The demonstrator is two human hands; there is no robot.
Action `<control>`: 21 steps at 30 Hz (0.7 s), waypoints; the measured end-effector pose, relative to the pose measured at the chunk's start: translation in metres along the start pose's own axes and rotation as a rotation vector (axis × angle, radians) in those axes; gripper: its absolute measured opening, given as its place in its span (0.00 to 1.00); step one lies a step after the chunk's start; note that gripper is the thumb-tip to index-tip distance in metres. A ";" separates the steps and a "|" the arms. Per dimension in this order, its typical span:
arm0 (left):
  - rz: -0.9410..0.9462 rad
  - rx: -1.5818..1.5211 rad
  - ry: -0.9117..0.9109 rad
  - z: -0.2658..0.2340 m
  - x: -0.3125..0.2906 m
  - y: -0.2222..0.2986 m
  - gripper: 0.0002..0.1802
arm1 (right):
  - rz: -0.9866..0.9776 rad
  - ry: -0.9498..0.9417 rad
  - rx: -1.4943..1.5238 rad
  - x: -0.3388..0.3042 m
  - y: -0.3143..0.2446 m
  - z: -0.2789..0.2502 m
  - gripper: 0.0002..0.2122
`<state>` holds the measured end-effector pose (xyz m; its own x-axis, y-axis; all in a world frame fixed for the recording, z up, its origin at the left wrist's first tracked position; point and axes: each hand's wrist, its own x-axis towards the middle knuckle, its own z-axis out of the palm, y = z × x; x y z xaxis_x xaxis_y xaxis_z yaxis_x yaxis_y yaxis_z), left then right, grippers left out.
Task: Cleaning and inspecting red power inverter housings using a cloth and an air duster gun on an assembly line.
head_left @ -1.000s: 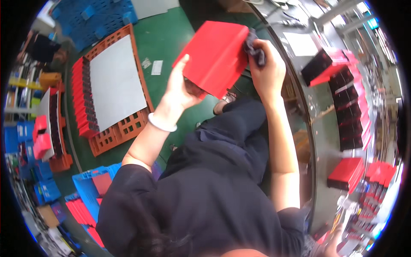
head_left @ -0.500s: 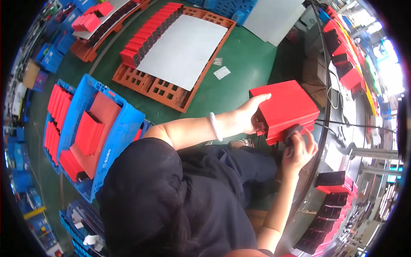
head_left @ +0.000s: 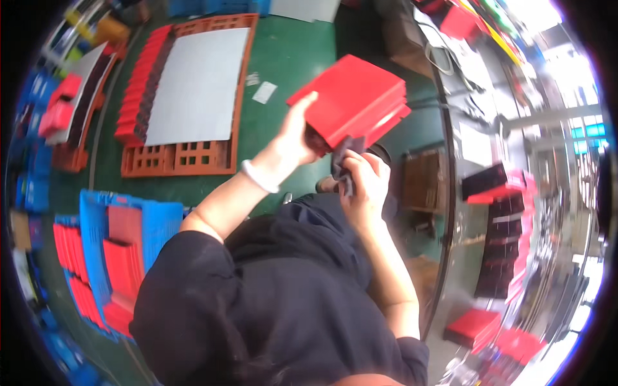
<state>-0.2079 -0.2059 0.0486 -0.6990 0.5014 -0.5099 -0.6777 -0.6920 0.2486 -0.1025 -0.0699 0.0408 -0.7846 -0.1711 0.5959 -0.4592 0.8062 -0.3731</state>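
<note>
Two hands were on one red box [head_left: 351, 96] when I looked down through the head camera. My left hand [head_left: 297, 138] gripped it from below and at its near-left edge, fingers wrapped up onto the lid side, holding it tilted in the air above my lap. My right hand [head_left: 364, 183] was closed around a dark cloth [head_left: 342, 164], bunched and pressed against the box's lower edge, so the two hands sat close together with the box's corner between them.

To the left of my left hand, well apart on the green floor [head_left: 293, 51], lay an orange crate [head_left: 180, 157] with a grey sheet [head_left: 196, 83] over its middle and a row of red boxes along its far-left side. Nearer my left elbow stood a blue crate [head_left: 96, 219] holding more red boxes. To the right of my right hand, beyond the curved bench edge [head_left: 444, 212], stood stacks of red and dark boxes [head_left: 499, 238].

I judged the wiping of this box was under way, only its lower edge being touched by the cloth; whether the other faces were cleaned I could not tell. The many boxes around suggested plenty left.
</note>
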 end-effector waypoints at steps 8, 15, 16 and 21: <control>-0.080 0.101 0.131 -0.001 0.012 -0.003 0.29 | 0.259 -0.339 0.529 0.006 0.003 -0.043 0.07; -0.177 0.035 -0.043 -0.001 0.011 -0.021 0.28 | 0.406 0.397 0.221 0.039 0.074 -0.047 0.08; -0.191 0.015 0.042 0.011 0.000 -0.023 0.28 | 0.263 0.427 0.057 0.040 0.072 -0.039 0.11; -0.163 -0.006 0.074 -0.004 -0.002 -0.018 0.28 | 0.000 0.092 0.122 0.016 0.018 -0.011 0.17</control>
<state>-0.1936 -0.1964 0.0419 -0.5614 0.5678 -0.6020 -0.7789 -0.6082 0.1528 -0.1191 -0.0523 0.0516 -0.7453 -0.1141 0.6569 -0.5111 0.7305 -0.4530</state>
